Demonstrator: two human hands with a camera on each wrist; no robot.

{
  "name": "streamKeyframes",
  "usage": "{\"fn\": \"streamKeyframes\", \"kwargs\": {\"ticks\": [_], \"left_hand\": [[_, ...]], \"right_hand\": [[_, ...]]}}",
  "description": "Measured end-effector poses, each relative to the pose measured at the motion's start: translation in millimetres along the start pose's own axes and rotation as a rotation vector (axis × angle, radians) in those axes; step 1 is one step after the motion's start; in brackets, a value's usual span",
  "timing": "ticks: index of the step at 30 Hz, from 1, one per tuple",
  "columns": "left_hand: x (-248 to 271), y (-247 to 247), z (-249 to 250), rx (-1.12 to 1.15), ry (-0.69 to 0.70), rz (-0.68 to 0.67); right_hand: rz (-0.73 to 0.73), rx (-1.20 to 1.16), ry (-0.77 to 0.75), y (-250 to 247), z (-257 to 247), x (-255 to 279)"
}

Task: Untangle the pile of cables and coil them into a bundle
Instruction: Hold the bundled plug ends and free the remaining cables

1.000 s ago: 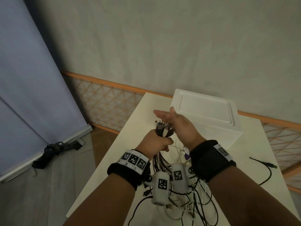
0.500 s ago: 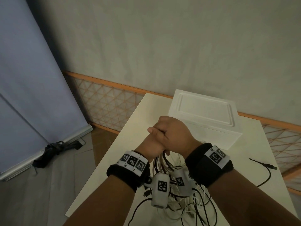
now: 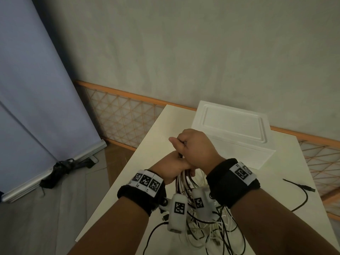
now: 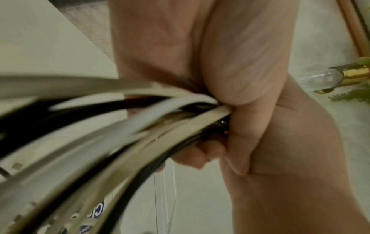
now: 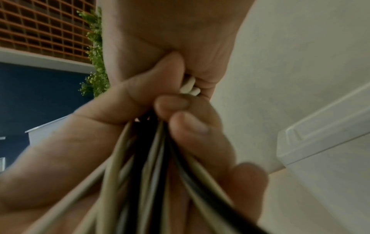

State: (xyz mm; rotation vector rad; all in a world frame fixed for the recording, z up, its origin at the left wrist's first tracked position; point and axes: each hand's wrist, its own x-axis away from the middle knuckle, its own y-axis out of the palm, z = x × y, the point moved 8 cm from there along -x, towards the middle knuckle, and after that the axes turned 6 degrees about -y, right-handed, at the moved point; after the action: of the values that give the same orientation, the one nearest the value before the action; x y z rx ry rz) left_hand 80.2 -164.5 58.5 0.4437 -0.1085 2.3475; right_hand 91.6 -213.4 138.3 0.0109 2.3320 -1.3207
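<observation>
Both hands meet above the white table (image 3: pixel 150 144), holding one bunch of black and white cables (image 3: pixel 184 179). My left hand (image 3: pixel 172 167) grips the bunch from below, its fingers curled round the strands (image 4: pixel 180 114). My right hand (image 3: pixel 195 148) is wrapped over the top of the bunch just above the left, thumb pointing left. The right wrist view shows the cables (image 5: pixel 148 158) running out of that fist (image 5: pixel 180 88). The rest of the cables hang down into a loose tangle (image 3: pixel 211 234) on the table. The cable ends are hidden inside the hands.
A white lidded box (image 3: pixel 233 129) stands on the table just behind the hands. A separate black cable (image 3: pixel 301 194) lies at the table's right side. The table's left edge (image 3: pixel 117 181) drops to the floor, where a dark bundle (image 3: pixel 64 168) lies by a blue screen.
One second ago my right hand was open beside the exposed cable ends. It has since closed over the top of the bunch, covering the ends. The left hand kept its grip.
</observation>
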Motion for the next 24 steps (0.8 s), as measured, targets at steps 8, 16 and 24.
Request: {"fn": "streamKeyframes", "kwargs": {"ticks": [8,16,24], "left_hand": [[6.9,-5.0,1.0,0.269,0.059,-0.058],[5.0,-3.0,2.5,0.224,0.081,-0.115],[8.1,5.1,3.8,0.397,0.029,-0.189]], "right_hand": [[-0.212,-0.579,0.196,-3.9,19.8,15.4],[-0.286,-0.627,0.202,-11.6,18.6,19.5],[-0.169,-0.43,0.117,-22.1,17.0,16.6]]}}
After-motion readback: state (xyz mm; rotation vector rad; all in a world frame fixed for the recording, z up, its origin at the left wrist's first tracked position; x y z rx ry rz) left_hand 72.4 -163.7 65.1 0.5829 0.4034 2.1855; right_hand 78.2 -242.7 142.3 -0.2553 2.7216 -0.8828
